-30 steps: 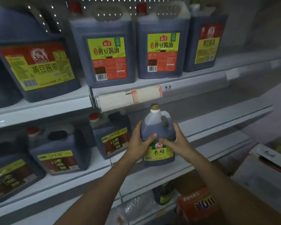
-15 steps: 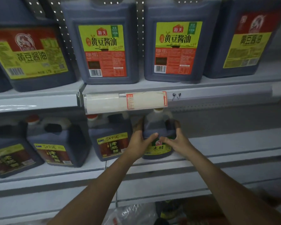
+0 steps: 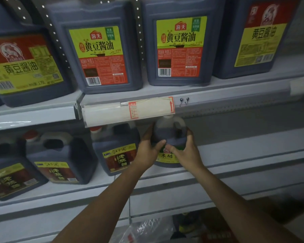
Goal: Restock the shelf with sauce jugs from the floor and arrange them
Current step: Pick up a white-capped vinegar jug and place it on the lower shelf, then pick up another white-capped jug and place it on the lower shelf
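A rice vinegar jug (image 3: 169, 137) is gripped from both sides: the left hand (image 3: 147, 151) is wrapped round its left flank with the thumb laid across the front, and the right hand (image 3: 187, 151) is curled round its right flank, thumb on the label. The jug is held upright at the middle shelf (image 3: 244, 155), its cap hidden behind the white price strip (image 3: 128, 111); whether its base is resting on the shelf cannot be told. Just beside it on the left an aged vinegar jug (image 3: 116, 151) is stood, with two more (image 3: 60, 160) further left. Four soy sauce jugs (image 3: 102, 50) are lined up on the upper shelf (image 3: 218, 95).
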The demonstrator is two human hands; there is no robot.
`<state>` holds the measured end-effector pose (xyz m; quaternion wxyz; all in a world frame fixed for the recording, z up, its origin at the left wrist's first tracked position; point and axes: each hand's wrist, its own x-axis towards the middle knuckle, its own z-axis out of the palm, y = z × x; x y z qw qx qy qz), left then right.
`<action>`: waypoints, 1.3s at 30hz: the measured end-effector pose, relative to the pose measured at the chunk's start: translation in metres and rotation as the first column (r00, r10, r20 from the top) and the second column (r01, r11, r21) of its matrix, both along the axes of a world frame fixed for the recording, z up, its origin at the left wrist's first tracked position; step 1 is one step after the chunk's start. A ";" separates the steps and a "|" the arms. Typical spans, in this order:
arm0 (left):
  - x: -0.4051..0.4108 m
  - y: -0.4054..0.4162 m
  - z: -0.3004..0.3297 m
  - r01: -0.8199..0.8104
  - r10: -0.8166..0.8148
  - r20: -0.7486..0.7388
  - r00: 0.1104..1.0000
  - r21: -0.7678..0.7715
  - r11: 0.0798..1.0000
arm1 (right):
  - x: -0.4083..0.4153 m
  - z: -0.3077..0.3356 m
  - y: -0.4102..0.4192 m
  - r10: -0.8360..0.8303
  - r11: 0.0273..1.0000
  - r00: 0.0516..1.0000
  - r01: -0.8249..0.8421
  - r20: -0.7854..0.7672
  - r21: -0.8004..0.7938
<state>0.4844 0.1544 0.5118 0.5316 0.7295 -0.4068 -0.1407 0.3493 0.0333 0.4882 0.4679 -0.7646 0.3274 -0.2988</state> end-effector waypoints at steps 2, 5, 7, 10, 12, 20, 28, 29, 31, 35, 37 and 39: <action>-0.006 0.007 0.006 -0.022 0.022 0.010 1.000 -0.002 1.000 | -0.005 0.003 0.002 0.020 1.000 0.999 -0.021 -0.027 -0.009; -0.019 0.031 0.009 -0.036 0.030 0.086 0.996 0.076 0.996 | -0.025 0.009 0.010 0.031 0.997 0.992 -0.040 -0.120 -0.071; -0.024 0.053 0.009 -0.053 0.010 0.216 0.976 0.193 0.980 | -0.044 0.013 0.024 -0.031 0.991 0.981 0.005 -0.190 -0.135; -0.024 0.073 0.016 0.035 -0.208 0.449 0.869 0.363 0.931 | -0.072 0.014 0.055 -0.153 0.976 0.956 0.106 -0.252 -0.188; -0.030 0.075 0.030 0.107 -0.403 0.569 0.717 0.480 0.870 | -0.092 0.012 0.080 -0.222 0.958 0.935 0.157 -0.277 -0.240; -0.142 0.086 0.058 0.410 -0.687 0.717 0.114 0.596 0.690 | -0.211 0.030 0.209 -0.604 0.793 0.664 0.447 -0.440 -0.413; -0.300 0.141 0.070 0.620 -0.678 0.715 -0.171 0.613 0.489 | -0.343 0.071 0.349 -0.756 0.619 0.293 0.609 -0.585 -0.495; -0.318 0.150 0.072 0.637 -0.676 0.709 -0.201 0.619 0.459 | -0.358 0.074 0.367 -0.760 0.602 0.255 0.623 -0.598 -0.500; -0.353 0.170 0.073 0.677 -0.669 0.699 -0.252 0.621 0.394 | -0.388 0.078 0.406 -0.760 0.570 0.175 0.644 -0.626 -0.511; -0.419 0.225 0.065 0.736 -0.650 0.665 -0.366 0.635 0.235 | -0.442 0.069 0.500 -0.740 0.486 0.061 0.736 -0.670 -0.471; -0.451 0.259 0.055 0.721 -0.631 0.642 -0.436 0.669 0.183 | -0.464 0.058 0.550 -0.709 0.446 0.010 0.781 -0.705 -0.437; -0.480 0.297 0.038 0.711 -0.608 0.625 -0.490 0.690 0.137 | -0.485 0.042 0.602 -0.687 0.408 -0.028 0.812 -0.727 -0.417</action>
